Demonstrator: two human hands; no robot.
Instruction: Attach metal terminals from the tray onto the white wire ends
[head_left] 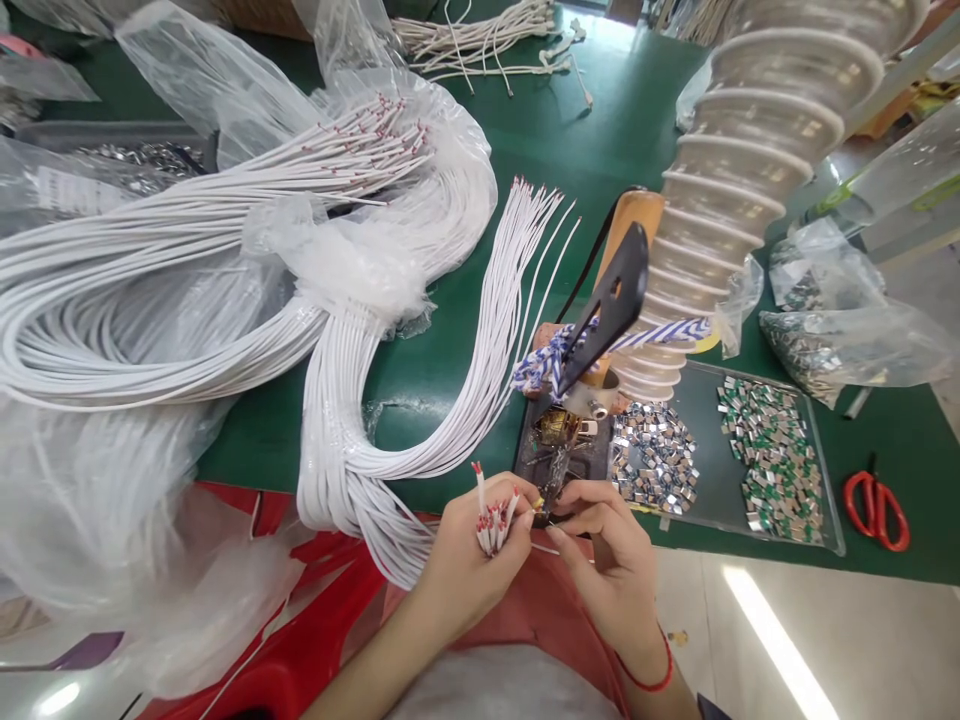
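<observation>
My left hand (472, 560) grips a short bunch of white wires (493, 525) with red-tipped ends sticking up. My right hand (607, 565) pinches a thin white wire end (546, 548) between thumb and fingers, close to the left hand. Just beyond both hands stands a small crimping press (559, 440) with a black metal lever (611, 300) and a wooden handle (634, 230), wrapped with blue-and-white twisted cord. Long looped bundles of white wire (360, 420) lie on the bench to the left. A red cord circles my right wrist.
A metal-rimmed tray (697, 470) holds several heaps of small metal terminals. Clear plastic bags (855, 345) lie at right, beside red-handled scissors (876, 510). A ribbed clear hose (742, 180) rises behind the press. More wires (480, 45) lie on the green bench beyond.
</observation>
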